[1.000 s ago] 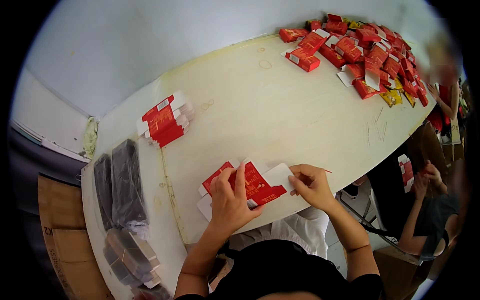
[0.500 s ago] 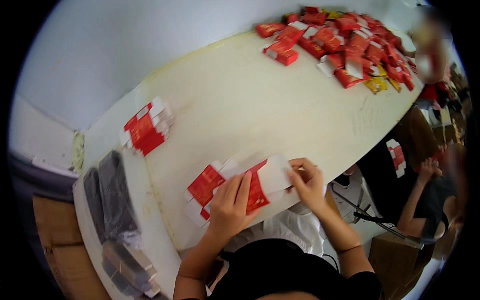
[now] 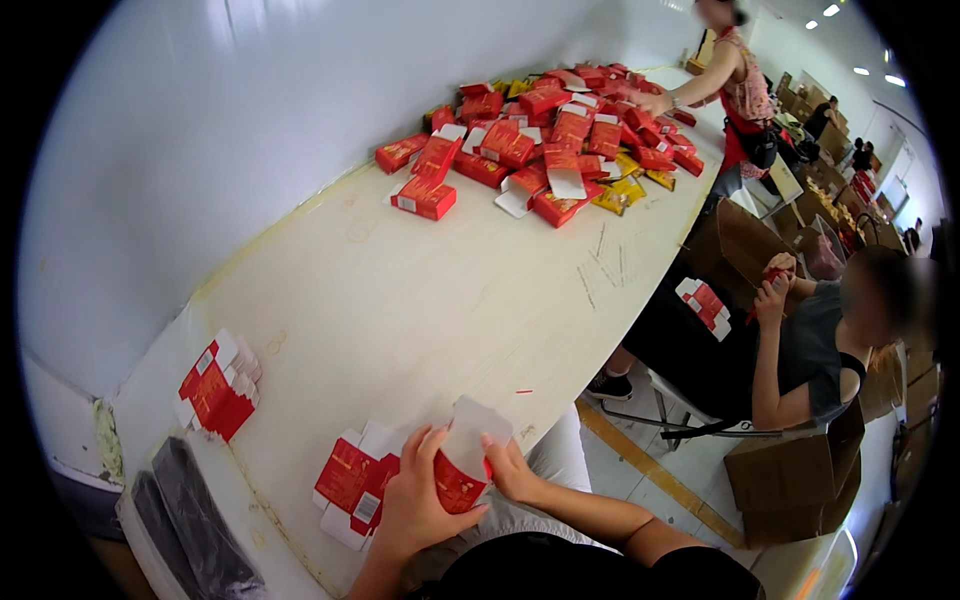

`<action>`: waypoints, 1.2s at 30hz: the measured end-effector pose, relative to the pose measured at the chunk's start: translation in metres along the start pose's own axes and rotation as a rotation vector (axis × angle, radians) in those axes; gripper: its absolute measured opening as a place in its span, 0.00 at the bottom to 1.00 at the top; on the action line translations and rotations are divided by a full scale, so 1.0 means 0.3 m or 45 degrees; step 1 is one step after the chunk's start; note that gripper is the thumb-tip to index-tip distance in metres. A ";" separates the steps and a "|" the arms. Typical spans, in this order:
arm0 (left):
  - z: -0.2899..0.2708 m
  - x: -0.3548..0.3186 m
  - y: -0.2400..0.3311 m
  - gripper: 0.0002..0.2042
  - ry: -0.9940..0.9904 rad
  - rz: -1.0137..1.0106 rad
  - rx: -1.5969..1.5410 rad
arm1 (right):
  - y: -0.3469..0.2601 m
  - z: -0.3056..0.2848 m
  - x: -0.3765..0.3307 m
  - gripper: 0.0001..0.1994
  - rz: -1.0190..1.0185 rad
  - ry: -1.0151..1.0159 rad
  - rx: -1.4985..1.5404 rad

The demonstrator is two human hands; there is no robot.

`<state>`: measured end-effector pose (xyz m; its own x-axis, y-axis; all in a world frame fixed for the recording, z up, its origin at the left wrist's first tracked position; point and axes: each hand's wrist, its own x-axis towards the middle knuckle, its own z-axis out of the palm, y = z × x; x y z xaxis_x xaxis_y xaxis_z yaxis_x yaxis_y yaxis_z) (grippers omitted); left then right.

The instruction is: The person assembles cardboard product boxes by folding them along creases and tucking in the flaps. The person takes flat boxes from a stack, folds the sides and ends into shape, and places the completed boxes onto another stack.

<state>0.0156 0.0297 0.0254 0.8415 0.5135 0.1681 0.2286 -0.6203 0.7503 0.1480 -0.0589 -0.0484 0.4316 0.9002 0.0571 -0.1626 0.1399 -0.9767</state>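
Note:
A red carton (image 3: 462,487) with a raised white flap is in my two hands at the near edge of the table. My left hand (image 3: 420,495) wraps its left side, fingers behind and thumb across the lower front. At its right edge, my right hand (image 3: 510,468) pinches the carton by the flap; some of those fingertips are hidden. Beside my left hand lies a flat, unfolded red-and-white carton (image 3: 345,478), partly covered by that hand. Farther left, a stack of flattened cartons (image 3: 217,400) rests on the table.
Red boxes (image 3: 505,145) and yellow packets (image 3: 620,193) are heaped at the table's far end. Grey wrapped bundles (image 3: 205,520) lie at the near left. A seated co-worker (image 3: 815,340) handles a red piece on the right; another person (image 3: 745,85) reaches toward the heap. Cardboard boxes (image 3: 790,470) stand on the floor.
My view has swung up and to the right. The carton, spread flatter before, is now upright and rounded, with both hands closer together around it.

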 end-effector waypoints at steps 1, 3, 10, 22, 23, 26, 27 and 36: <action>0.007 0.000 -0.024 0.45 -0.001 -0.011 0.009 | -0.013 0.006 -0.004 0.19 0.075 0.048 0.074; 0.008 -0.010 -0.042 0.45 -0.042 0.020 0.047 | -0.046 0.015 0.019 0.20 -0.038 -0.007 0.041; 0.047 -0.029 -0.080 0.44 -0.112 -0.127 0.105 | -0.126 -0.044 0.052 0.29 0.143 -0.537 -0.299; 0.065 -0.015 -0.051 0.44 0.064 -0.209 0.276 | -0.169 -0.010 0.037 0.26 0.123 -0.542 -0.536; 0.070 -0.017 -0.061 0.44 0.102 -0.148 0.266 | -0.171 -0.007 0.036 0.26 0.145 -0.506 -0.509; 0.060 -0.019 -0.049 0.46 0.051 -0.169 0.293 | -0.158 -0.006 0.031 0.25 0.163 -0.424 -0.417; 0.063 -0.021 -0.052 0.46 0.060 -0.156 0.300 | -0.164 -0.009 0.033 0.25 0.159 -0.433 -0.432; 0.072 -0.013 -0.054 0.46 0.034 -0.164 0.314 | -0.179 -0.015 0.038 0.26 0.107 -0.498 -0.507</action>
<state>0.0191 0.0249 -0.0012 0.7851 0.6111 0.1005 0.4483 -0.6727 0.5886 0.1658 -0.0579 0.0038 0.0582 0.9980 -0.0262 0.1976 -0.0373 -0.9796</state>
